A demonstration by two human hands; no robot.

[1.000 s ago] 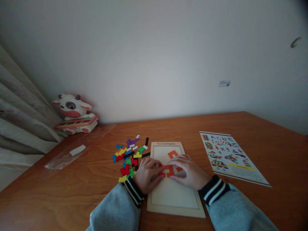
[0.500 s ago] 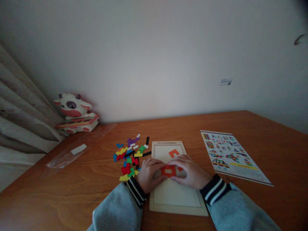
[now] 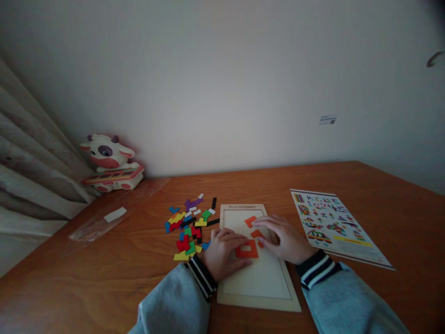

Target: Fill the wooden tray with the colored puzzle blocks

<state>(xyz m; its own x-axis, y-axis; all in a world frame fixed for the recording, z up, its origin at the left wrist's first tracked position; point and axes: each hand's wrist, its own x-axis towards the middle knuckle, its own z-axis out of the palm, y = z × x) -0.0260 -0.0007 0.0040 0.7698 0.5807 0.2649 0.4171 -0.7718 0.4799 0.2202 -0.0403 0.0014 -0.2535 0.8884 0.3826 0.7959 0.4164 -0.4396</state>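
Note:
A pale wooden puzzle tray (image 3: 274,287) lies on the brown table in front of me. Orange pieces (image 3: 246,249) joined into a small square ring rest inside it. My left hand (image 3: 224,253) lies flat at the tray's left edge, fingertips touching the ring. My right hand (image 3: 283,236) rests on the tray further back, fingers stretched over another orange piece (image 3: 256,233). One more orange piece (image 3: 249,221) lies just beyond it. A heap of coloured puzzle pieces (image 3: 189,227) sits left of the tray.
A printed pattern sheet (image 3: 333,225) lies to the right of the tray. A clear plastic bag (image 3: 104,218) with a white card is at the left. A cow-shaped toy (image 3: 109,162) stands at the back left by a curtain (image 3: 31,171).
The orange pieces were joined into a closed ring between both hands. My right hand then let go and moved back and right to another orange piece, while my left hand stayed by the ring.

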